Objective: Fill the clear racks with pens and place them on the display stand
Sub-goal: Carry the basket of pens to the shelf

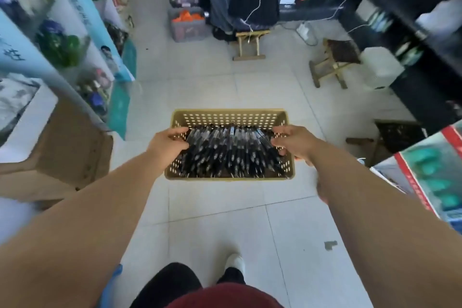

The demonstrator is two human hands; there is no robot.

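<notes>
A tan perforated basket (228, 117) was held out in front of the person, over the pale tiled floor (200, 207). The left grip (166, 141), a bare hand, clasped the basket's left wall with its fingers curled over the rim and onto the contents. The right grip (292, 141) clasped the right wall the same way, its thumb showing outside the wall. The basket was packed with black pens (225, 152), which lay side by side from its near edge towards its far wall. A few carried pale labels near the far edge, too small to read. No clear rack showed among them. On the floor beyond the basket stood a wooden folding stool (250, 42) and, towards the right edge, a second stool (335, 62) just beside a white container (380, 67). A grey crate (187, 24) holding orange items sat at the far edge of the floor. Dark shelving (412, 32) ran along the right side. A pale blue display panel (75, 7) on the left bore lettering that was blurred past reading. A cardboard box (62, 147) sat at the left edge and a red-bordered box (430, 177) at the right, its print illegible. A white shoe (235, 262) stood on the near tiles
</notes>
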